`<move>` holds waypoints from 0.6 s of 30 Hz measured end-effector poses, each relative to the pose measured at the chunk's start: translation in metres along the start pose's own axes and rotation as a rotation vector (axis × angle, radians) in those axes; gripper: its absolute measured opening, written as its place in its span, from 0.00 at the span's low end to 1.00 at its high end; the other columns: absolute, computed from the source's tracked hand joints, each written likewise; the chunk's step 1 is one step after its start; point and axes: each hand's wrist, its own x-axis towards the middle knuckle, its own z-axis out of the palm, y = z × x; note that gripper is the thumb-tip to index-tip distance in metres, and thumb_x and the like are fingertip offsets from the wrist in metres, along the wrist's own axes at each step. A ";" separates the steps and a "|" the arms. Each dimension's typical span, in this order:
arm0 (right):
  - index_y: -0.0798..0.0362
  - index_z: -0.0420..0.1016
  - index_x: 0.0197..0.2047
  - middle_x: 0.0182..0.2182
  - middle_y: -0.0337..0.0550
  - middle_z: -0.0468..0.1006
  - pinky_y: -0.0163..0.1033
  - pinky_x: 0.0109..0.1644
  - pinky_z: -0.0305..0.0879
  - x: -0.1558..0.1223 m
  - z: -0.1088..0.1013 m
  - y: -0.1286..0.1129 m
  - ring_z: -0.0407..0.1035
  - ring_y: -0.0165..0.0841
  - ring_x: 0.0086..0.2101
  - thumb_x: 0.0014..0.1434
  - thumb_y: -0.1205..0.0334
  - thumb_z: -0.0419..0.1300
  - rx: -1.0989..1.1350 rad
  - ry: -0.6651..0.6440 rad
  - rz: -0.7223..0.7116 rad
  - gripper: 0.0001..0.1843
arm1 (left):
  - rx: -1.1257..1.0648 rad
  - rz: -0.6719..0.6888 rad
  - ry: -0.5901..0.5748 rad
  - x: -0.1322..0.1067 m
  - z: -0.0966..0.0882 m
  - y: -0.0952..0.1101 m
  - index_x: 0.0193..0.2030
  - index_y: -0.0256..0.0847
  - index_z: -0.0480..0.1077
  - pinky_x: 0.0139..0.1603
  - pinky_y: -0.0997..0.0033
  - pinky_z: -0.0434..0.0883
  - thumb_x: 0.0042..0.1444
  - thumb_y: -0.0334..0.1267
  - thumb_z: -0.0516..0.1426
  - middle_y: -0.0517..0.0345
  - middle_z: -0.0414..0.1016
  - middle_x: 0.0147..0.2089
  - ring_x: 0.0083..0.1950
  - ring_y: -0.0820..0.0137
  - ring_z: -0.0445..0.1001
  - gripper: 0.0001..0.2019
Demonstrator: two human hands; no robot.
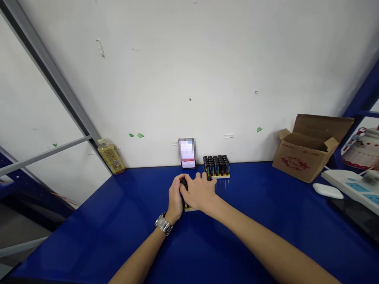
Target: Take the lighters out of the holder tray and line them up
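Both my hands rest together on a small tray of lighters (pixel 187 206) in the middle of the blue table (pixel 118 236). My left hand (pixel 175 197), with a metal watch on its wrist, curls round the tray's left side. My right hand (pixel 199 192) lies over its top with fingers bent, hiding most of it. Just behind them stands a second tray of dark-capped lighters (pixel 216 165), upright in rows, untouched.
A phone (pixel 187 153) leans on the white wall behind the trays. A yellow drink bottle (pixel 111 157) leans at the back left. At the right are an open cardboard box (pixel 310 148), a white mouse (pixel 327 191) and a power strip (pixel 352 187).
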 end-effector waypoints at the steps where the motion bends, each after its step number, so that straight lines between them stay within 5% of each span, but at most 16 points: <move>1: 0.48 0.69 0.54 0.50 0.59 0.72 0.64 0.45 0.59 0.004 -0.002 -0.003 0.62 0.55 0.52 0.65 0.45 0.39 0.028 -0.030 0.003 0.27 | -0.005 0.004 0.018 0.002 -0.003 0.000 0.44 0.38 0.73 0.57 0.58 0.66 0.64 0.53 0.45 0.50 0.77 0.47 0.50 0.61 0.73 0.23; 4: 0.49 0.68 0.56 0.52 0.61 0.70 0.69 0.48 0.55 0.017 -0.013 -0.001 0.60 0.57 0.54 0.64 0.38 0.35 0.074 -0.029 0.009 0.34 | -0.059 -0.011 0.028 0.007 -0.009 -0.001 0.43 0.37 0.73 0.55 0.58 0.67 0.63 0.55 0.45 0.50 0.78 0.45 0.49 0.61 0.74 0.24; 9: 0.53 0.66 0.59 0.54 0.63 0.68 0.67 0.51 0.52 0.059 -0.026 0.038 0.58 0.57 0.54 0.63 0.42 0.42 -0.063 0.279 0.072 0.32 | -0.079 -0.038 -0.027 0.006 -0.008 0.000 0.44 0.38 0.73 0.56 0.58 0.67 0.64 0.55 0.44 0.50 0.79 0.46 0.50 0.61 0.75 0.25; 13: 0.49 0.68 0.59 0.55 0.61 0.69 0.65 0.52 0.51 0.087 -0.013 0.074 0.59 0.57 0.55 0.60 0.36 0.44 -0.164 0.181 0.119 0.34 | -0.086 -0.075 -0.086 0.001 -0.007 0.002 0.45 0.40 0.73 0.52 0.59 0.69 0.64 0.56 0.44 0.52 0.78 0.46 0.48 0.61 0.75 0.25; 18: 0.49 0.73 0.53 0.46 0.57 0.76 0.59 0.52 0.51 0.080 0.000 0.091 0.66 0.49 0.49 0.64 0.47 0.43 -0.243 0.161 0.028 0.26 | -0.086 -0.114 -0.134 -0.002 -0.009 0.001 0.48 0.41 0.71 0.52 0.59 0.69 0.64 0.56 0.43 0.53 0.76 0.47 0.47 0.61 0.74 0.24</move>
